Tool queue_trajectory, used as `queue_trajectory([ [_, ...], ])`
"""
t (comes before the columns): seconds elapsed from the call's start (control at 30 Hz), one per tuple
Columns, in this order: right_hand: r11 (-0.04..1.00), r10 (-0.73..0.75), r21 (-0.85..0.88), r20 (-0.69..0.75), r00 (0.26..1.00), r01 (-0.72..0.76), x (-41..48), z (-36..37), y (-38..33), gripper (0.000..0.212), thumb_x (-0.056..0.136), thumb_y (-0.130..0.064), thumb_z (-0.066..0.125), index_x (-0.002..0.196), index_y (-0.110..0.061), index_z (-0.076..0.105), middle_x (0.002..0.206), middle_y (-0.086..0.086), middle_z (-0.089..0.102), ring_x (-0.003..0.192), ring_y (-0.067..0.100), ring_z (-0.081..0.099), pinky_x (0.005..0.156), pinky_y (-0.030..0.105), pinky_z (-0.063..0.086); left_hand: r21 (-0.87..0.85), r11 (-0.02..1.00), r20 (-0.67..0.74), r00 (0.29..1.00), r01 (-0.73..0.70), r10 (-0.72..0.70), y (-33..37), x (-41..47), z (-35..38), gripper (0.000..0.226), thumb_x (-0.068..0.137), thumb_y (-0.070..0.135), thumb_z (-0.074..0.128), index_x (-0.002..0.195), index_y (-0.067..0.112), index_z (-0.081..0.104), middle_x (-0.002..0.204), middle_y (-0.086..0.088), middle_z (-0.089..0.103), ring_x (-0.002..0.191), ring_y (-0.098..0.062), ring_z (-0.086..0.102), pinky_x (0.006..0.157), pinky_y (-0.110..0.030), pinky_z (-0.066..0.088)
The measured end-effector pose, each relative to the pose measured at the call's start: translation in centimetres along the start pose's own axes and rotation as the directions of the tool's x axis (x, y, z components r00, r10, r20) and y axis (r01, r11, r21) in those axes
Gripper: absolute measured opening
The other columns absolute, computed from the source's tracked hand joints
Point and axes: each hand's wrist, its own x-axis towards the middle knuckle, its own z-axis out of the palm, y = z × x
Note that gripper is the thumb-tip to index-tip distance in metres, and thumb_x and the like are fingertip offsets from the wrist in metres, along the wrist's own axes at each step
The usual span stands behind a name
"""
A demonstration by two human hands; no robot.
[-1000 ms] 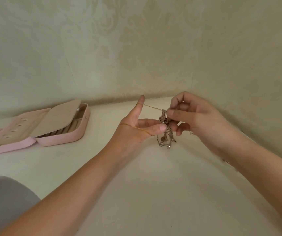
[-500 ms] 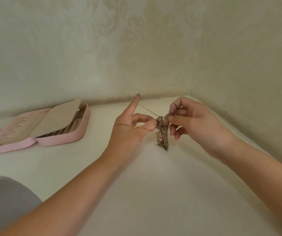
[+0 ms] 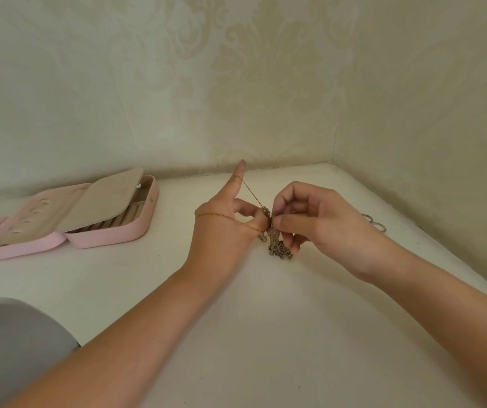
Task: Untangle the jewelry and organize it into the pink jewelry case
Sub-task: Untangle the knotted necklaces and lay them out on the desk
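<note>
A knot of tangled chains (image 3: pixel 277 245) hangs between my two hands, just above the white table. A thin gold chain (image 3: pixel 221 215) loops round my left hand (image 3: pixel 224 228), over the raised index finger and across the back of the hand; its thumb and a finger pinch the top of the knot. My right hand (image 3: pixel 316 222) pinches the same knot from the right with curled fingers. The pink jewelry case (image 3: pixel 112 234) lies open at the left, its beige flap folded over the ring rolls.
The white table (image 3: pixel 266 334) ends at patterned walls behind and to the right, forming a corner. Two metal rings (image 3: pixel 376 223) lie near the right wall behind my right hand. A grey cloth shape (image 3: pixel 12 348) fills the lower left corner.
Both hands have dropped a little toward the table with the knot. The knot has bunched and now hangs lower between the fingers. The gold chain stays looped over the left index finger.
</note>
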Motion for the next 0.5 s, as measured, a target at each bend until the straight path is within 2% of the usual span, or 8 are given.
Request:
queue_trajectory([
  [0.07,1.0,0.005,0.025,-0.003,1.0,-0.005,0.0,0.1,-0.1,0.015,0.086,0.009,0.058,0.082,-0.005,0.055,0.062,0.007,0.056,0.051,0.017,0.051,0.047,0.023,0.044,0.036,0.999,-0.027,0.999,-0.032,0.033,0.0,0.0,0.0,0.079,0.082,0.02,0.072,0.144,0.042,0.028,0.08,0.022,0.068,0.108,0.007,0.052,0.095,-0.001,0.023],
  [0.1,0.999,0.009,0.05,-0.007,1.0,-0.009,0.0,0.2,-0.2,0.014,0.086,0.008,0.058,0.081,-0.005,0.055,0.06,0.006,0.055,0.049,0.016,0.051,0.046,0.023,0.043,0.025,0.999,-0.036,0.999,-0.031,0.032,-0.1,0.1,-0.1,0.079,0.082,0.019,0.073,0.144,0.041,0.03,0.08,0.022,0.067,0.109,0.005,0.052,0.094,-0.002,0.024],
  [0.17,0.994,0.023,0.109,-0.035,0.999,-0.019,0.0,0.1,-0.4,0.015,0.085,0.007,0.06,0.081,-0.005,0.054,0.058,0.005,0.054,0.047,0.016,0.049,0.044,0.023,0.041,-0.045,0.999,-0.04,0.999,0.009,-0.011,-0.3,0.3,-0.4,0.075,0.082,0.013,0.073,0.144,0.034,0.035,0.08,0.015,0.067,0.099,0.009,0.054,0.086,0.004,0.026],
  [0.23,0.989,0.053,0.145,-0.098,0.994,-0.038,0.0,-0.2,-0.5,0.015,0.085,0.005,0.062,0.081,-0.007,0.054,0.058,0.004,0.055,0.046,0.016,0.047,0.043,0.022,0.039,-0.114,0.992,-0.024,0.998,0.047,-0.05,-0.2,0.6,-0.7,0.066,0.084,0.009,0.069,0.141,0.027,0.043,0.078,0.012,0.067,0.091,0.006,0.057,0.089,0.0,0.031],
  [0.3,0.989,0.095,0.126,-0.168,0.981,-0.075,0.1,-0.6,-0.3,0.015,0.084,0.004,0.064,0.081,-0.008,0.055,0.057,0.003,0.054,0.042,0.013,0.044,0.041,0.02,0.036,-0.2,0.972,0.051,0.992,0.12,-0.112,-0.2,0.8,-0.8,0.055,0.085,0.005,0.065,0.135,0.024,0.051,0.072,0.014,0.064,0.077,0.006,0.057,0.087,-0.011,0.039],
  [0.37,0.99,0.142,0.06,-0.228,0.963,-0.131,0.3,-0.8,0.1,0.015,0.083,0.005,0.063,0.081,-0.008,0.058,0.053,0.0,0.05,0.039,0.012,0.04,0.038,0.019,0.031,-0.277,0.941,0.199,0.97,0.192,-0.139,-0.1,0.8,-0.6,0.053,0.087,0.001,0.06,0.136,0.021,0.051,0.067,0.014,0.06,0.065,0.008,0.055,0.072,-0.007,0.04],
  [0.43,0.982,0.188,0.028,-0.271,0.944,-0.188,0.5,-0.9,0.4,0.013,0.084,0.005,0.059,0.08,-0.007,0.061,0.053,0.001,0.049,0.038,0.012,0.035,0.036,0.018,0.027,-0.333,0.911,0.314,0.94,0.244,-0.138,-0.1,0.6,-0.1,0.057,0.087,-0.002,0.056,0.138,0.022,0.049,0.066,0.015,0.058,0.061,0.006,0.053,0.069,-0.011,0.038],
  [0.5,0.974,0.223,0.036,-0.284,0.932,-0.222,0.5,-0.9,0.4,0.013,0.087,0.001,0.056,0.08,-0.006,0.064,0.056,0.002,0.051,0.037,0.012,0.034,0.036,0.018,0.026,-0.413,0.87,0.34,0.932,0.268,-0.125,-0.1,0.6,0.1,0.063,0.08,0.001,0.06,0.138,0.022,0.047,0.069,0.013,0.058,0.067,-0.002,0.051,0.072,-0.017,0.035],
])
